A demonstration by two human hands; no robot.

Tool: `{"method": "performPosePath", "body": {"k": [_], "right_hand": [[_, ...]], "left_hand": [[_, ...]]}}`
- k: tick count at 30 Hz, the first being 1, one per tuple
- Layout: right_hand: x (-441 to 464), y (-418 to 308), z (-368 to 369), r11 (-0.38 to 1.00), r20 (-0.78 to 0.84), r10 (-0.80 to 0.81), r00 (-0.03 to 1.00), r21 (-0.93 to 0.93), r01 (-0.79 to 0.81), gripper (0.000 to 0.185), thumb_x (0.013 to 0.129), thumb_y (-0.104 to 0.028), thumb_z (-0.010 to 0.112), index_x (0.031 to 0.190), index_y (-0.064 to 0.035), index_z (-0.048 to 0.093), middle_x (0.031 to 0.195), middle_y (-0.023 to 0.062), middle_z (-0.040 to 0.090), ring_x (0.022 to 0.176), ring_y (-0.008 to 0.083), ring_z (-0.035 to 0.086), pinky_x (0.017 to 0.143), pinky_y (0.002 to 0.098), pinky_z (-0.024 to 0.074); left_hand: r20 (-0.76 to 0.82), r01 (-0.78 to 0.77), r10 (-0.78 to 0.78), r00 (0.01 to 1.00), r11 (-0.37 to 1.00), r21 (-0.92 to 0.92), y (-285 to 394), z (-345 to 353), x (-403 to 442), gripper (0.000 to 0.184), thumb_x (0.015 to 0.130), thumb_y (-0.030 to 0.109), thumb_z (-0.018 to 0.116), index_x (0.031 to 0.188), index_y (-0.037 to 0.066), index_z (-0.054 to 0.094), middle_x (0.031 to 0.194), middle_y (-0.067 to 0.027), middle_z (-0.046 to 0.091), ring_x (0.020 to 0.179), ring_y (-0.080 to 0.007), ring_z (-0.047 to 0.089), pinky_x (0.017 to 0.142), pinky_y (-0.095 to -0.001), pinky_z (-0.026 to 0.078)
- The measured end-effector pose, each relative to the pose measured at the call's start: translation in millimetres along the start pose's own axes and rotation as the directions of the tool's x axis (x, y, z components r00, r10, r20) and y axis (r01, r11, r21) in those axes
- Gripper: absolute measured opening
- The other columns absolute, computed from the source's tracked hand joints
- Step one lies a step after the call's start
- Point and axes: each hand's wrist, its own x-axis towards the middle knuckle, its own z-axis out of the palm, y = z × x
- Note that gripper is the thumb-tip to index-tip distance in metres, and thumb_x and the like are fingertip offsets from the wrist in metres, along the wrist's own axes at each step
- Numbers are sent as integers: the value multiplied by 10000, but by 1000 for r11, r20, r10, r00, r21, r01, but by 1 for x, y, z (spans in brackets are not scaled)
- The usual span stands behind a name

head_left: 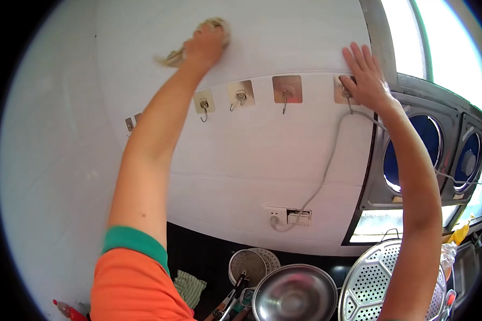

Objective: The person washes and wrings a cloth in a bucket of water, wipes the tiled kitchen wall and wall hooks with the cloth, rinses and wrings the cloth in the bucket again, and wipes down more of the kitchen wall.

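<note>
High on the white tiled wall (273, 144), my left hand (204, 47) presses a crumpled beige cloth (218, 24) to the surface. The hand is slightly blurred, and a loose end of the cloth trails to its left. My right hand (368, 80) lies against the wall near the window frame with its fingers stretched out. It partly covers an adhesive hook (346, 92), from which a grey cord hangs. Between the two hands, below their level, are more adhesive hooks, including a copper-coloured one (287, 90) and a silver one (241, 96).
A grey cord (329, 166) runs down to a wall socket (276, 215). Fans in metal frames (420, 150) sit beneath the window. On the black counter stand a steel wok (295, 294), a perforated steamer tray (367, 281), a strainer (247, 266) and a striped cloth (188, 289).
</note>
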Motion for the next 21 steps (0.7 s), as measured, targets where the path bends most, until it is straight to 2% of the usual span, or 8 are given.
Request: {"method": "performPosePath", "body": {"k": [3,6,9,11,12,15,17,21], "right_hand": [[-1,-3,1,998,10,34,999,-52,-34,625,912,-395,427,1455,-169,216,1525,88,142,1407,300,101,1139,427,130],[2,-2,-1,1000,44,17,999,-19,-16,622,913,-391,424,1455,-170,214,1527,86,137,1408,298,99,1139,425,130],[-1,3,-10,999,102,9,995,-32,-6,621,914,-390,423,1455,-168,213,1527,85,136,1408,295,101,1140,424,130],[-2,1,-10,1000,101,23,995,-17,-21,619,914,-388,424,1454,-168,213,1527,84,137,1407,292,105,1141,424,129],[-2,1,-9,1000,92,12,996,-18,-11,619,916,-384,424,1455,-167,211,1528,81,134,1407,289,105,1143,421,128],[-3,1,-7,1000,75,14,997,16,-15,616,919,-382,423,1457,-171,208,1527,78,137,1406,291,106,1144,423,127],[-1,0,-10,999,76,27,997,14,-28,614,919,-381,427,1457,-178,210,1526,77,141,1406,288,109,1145,418,131],[-3,5,-10,1000,93,0,996,-11,1,607,918,-371,431,1454,-180,221,1525,78,141,1406,283,110,1147,406,138]], "left_hand": [[-159,-146,136,978,988,-56,77,-25,-9,329,851,202,505,1177,226,546,1149,-110,513,1059,-292,546,774,-484,503],[-98,-240,232,968,967,-80,112,-81,-35,335,863,150,465,1181,224,541,1138,-95,518,1050,-275,554,753,-475,515],[-70,-29,23,997,996,-86,65,-22,-12,363,871,152,469,1225,224,507,1157,-101,505,1038,-283,555,761,-468,513],[65,205,-203,977,979,-19,43,-61,-23,386,869,178,490,1253,216,476,1199,-123,482,1034,-295,554,761,-468,514],[131,206,-210,969,977,44,45,-86,-30,379,865,180,504,1242,203,481,1212,-142,465,1035,-313,552,752,-472,520],[-67,-109,102,992,988,-106,42,-14,-22,362,840,156,524,1198,212,511,1178,-123,488,1033,-294,553,750,-469,515],[-131,-270,261,956,962,-50,101,-59,-50,386,804,140,550,1173,251,528,1168,-77,508,1019,-272,558,727,-444,503],[-266,-446,422,866,894,-34,105,-74,-65,376,786,145,562,1133,288,551,1178,-30,516,1006,-250,563,691,-420,482]]}}
